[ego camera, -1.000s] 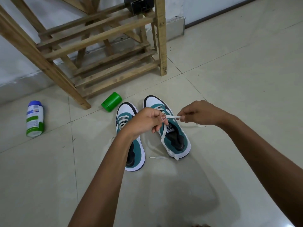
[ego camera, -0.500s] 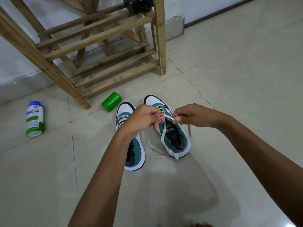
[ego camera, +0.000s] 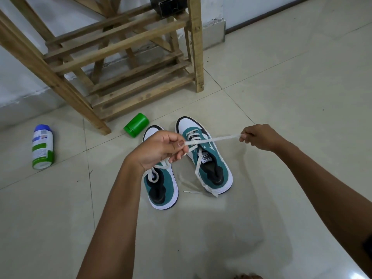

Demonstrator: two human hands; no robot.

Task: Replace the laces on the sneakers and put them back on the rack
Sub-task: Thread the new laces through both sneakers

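Lace (ego camera: 213,140) runs taut and near level between both hands, above the right sneaker (ego camera: 205,158); its long axis goes left to right across the shoe. Left hand (ego camera: 159,150) pinches one end between thumb and fingers, over the gap between the pair. Right hand (ego camera: 259,136) pinches the other end, out beyond the sneaker's right side. A second strand drops from the left hand into the eyelets; loose tail lies on the floor (ego camera: 281,178) between the shoes. Left sneaker (ego camera: 161,184) just beside. Rack (ego camera: 124,57) stands beyond the toes. Likely step: drawing slack through; left hand is nearer the eyelets.
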